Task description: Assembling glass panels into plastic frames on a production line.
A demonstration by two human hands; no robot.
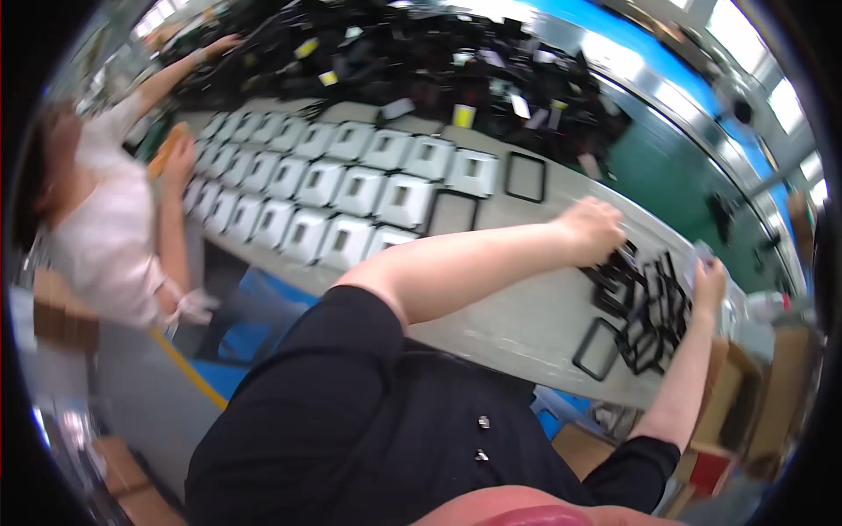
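Observation:
A heap of black rectangular frames lies on the grey table at the right. My left hand rests knuckles-up on the heap's near-left edge, with its fingers curled down among the frames. Whether it grips one is hidden. My right hand is at the heap's far right side, fingers closed around a small pale piece. One single black frame lies flat by the table's edge below the heap.
Rows of white square pieces with square holes cover the table's left half; two black frames lie beside them. A mound of black parts fills the back. A co-worker in white reaches over at left. Cardboard boxes stand at right.

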